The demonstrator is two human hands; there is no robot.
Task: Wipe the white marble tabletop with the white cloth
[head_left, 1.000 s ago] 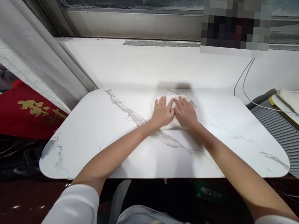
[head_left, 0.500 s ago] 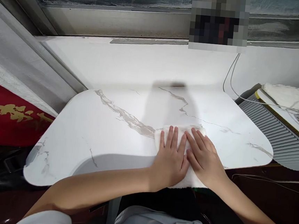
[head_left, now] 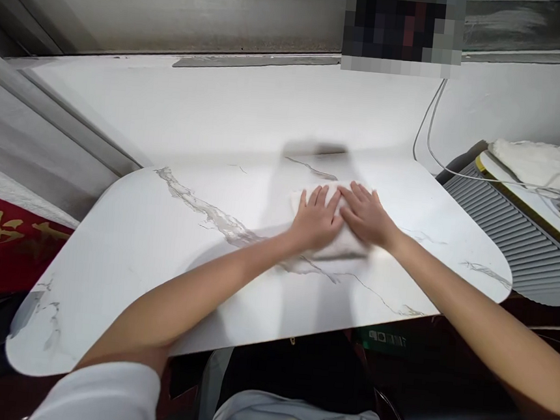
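A white cloth (head_left: 343,247) lies flat on a white marble-patterned tabletop (head_left: 154,238), towards its back edge. My left hand (head_left: 316,220) presses on the cloth with the fingers spread. Beside it my right hand (head_left: 366,214) rests on the same cloth, palm down and fingers stretched out; the two hands meet near the fingertips. Parts of the cloth under the palms are hidden, and its edges are slightly blurred.
At the right stands a ribbed grey panel (head_left: 522,238) with a white folded cloth (head_left: 539,161) on the surface above it. Thin cables (head_left: 429,128) run down the wall. A red banner with gold characters (head_left: 3,238) hangs at the left. Behind is a window frame (head_left: 188,25).
Both hands have slid the cloth away from me, from the table's front edge towards the wall. The view has tilted slightly downward.
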